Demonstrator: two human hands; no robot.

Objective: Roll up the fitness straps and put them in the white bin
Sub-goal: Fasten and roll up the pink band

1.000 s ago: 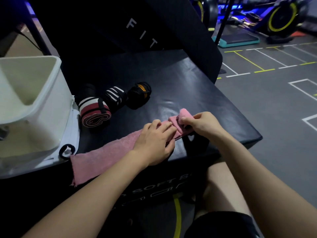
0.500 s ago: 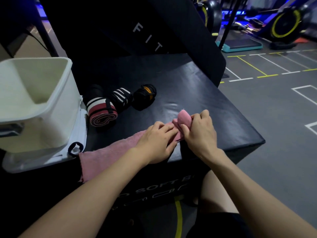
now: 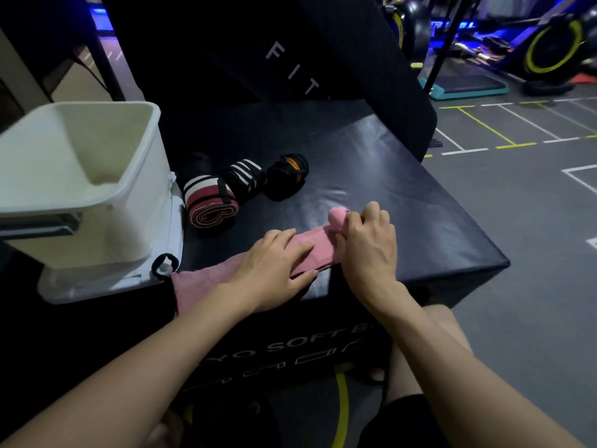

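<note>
Pink strap lies along the near edge of the black box. Right hand pinches its rolled end; left hand presses it flat, fingers straight. Rolling has just begun; next, wind leftward evenly toward the white bin.

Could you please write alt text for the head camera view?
The right hand rolls one end of a pink strap on a black padded box while the left hand presses it flat; rolled straps lie beside a white bin.
</note>
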